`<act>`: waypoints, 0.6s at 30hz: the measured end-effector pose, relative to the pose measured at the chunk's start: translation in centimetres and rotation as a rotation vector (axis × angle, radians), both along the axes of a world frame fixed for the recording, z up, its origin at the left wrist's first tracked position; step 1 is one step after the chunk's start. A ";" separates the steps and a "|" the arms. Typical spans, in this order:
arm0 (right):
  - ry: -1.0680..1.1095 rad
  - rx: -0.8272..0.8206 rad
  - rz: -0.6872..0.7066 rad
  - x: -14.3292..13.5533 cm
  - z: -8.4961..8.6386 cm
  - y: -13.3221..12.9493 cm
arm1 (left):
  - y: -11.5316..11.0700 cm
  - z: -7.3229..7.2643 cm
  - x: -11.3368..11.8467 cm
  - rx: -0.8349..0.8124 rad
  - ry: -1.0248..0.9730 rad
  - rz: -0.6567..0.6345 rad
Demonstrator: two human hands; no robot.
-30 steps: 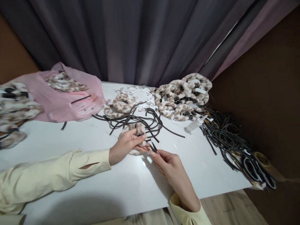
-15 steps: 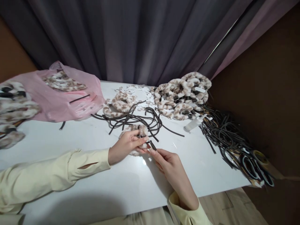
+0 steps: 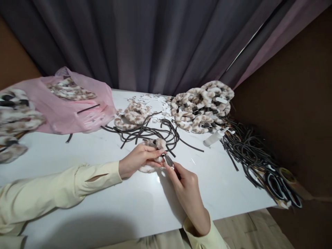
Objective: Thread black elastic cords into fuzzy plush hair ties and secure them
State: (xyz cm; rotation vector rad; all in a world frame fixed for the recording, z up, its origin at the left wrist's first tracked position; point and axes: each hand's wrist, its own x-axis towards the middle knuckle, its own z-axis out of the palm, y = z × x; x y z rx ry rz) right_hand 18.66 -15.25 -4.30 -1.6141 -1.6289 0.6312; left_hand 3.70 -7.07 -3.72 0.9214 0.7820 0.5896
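Observation:
Low over the front middle of the table, my left hand [image 3: 142, 155] is closed around a furry white-and-brown ring [image 3: 147, 169]; its fingers cover part of the fur. My right hand [image 3: 184, 180] comes in from the lower right and pinches a small dark flat piece [image 3: 169, 159] with shiny bits, whose exact kind I cannot make out. That piece meets the ring at the left fingertips. Just behind the hands lie several loose black cords [image 3: 150, 132].
Furry rings [image 3: 202, 103] with white tags are heaped at the back right, near a clear squeeze bottle [image 3: 214, 137]. Black cords [image 3: 249, 148] pile along the right edge. A pink plastic bag [image 3: 77, 116] with furry pieces stands left. Small metal rings [image 3: 145, 98] lie scattered at the back.
The dark piece in my right hand has turned, and more of its flat face shows. The furry ring has shifted slightly in my left hand.

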 end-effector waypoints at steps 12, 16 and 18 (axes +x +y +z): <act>-0.151 0.039 0.092 -0.1 -0.4 -0.3 | 0.1 -0.3 -0.3 0.009 0.064 0.048; -0.030 -0.061 0.078 0.2 -0.2 -0.3 | 0.0 -0.2 -0.3 0.016 0.072 0.052; 0.046 -0.122 0.075 0.4 0.1 -0.2 | 0.1 -0.1 -0.2 0.014 0.071 0.052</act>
